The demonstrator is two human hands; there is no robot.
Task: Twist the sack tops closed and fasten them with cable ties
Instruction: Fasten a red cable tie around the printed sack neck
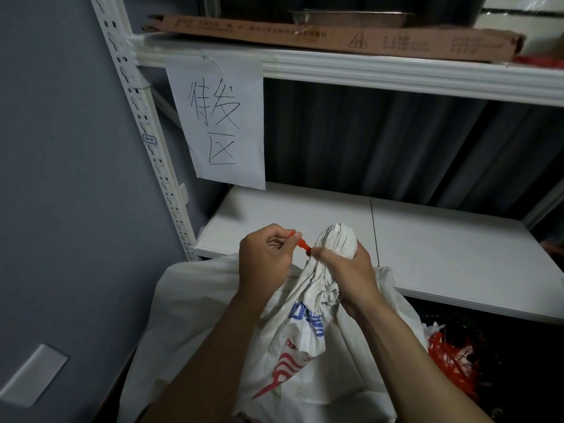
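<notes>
Nearest to us the white woven sack (293, 355), printed in blue and red, stands between our forearms. To its right, in the dark low down, lies a heap of red strips (448, 361), possibly spare ties, though we cannot be sure.

Our right hand (348, 270) is wrapped round the neck of the sack just under the twisted top (335, 239), which bulges out above the fist. Our left hand (265, 257) is closed in a pinch on an orange cable tie (300, 242), which runs from those fingers across to the neck, beside the right thumb. The hands sit close together, almost touching. Whether the tie already circles the neck is hidden behind the right hand.

We judge the twisting done and the fastening under way. The next move calls for the right hand to hold the twist firm so it cannot unwind, while the left feeds or draws the tie until it bites into the fabric.

Beyond the hands is the white shelf (427, 239), with a handwritten paper sign (219, 117) hanging above it and a long cardboard box (335, 38) on the upper level.
</notes>
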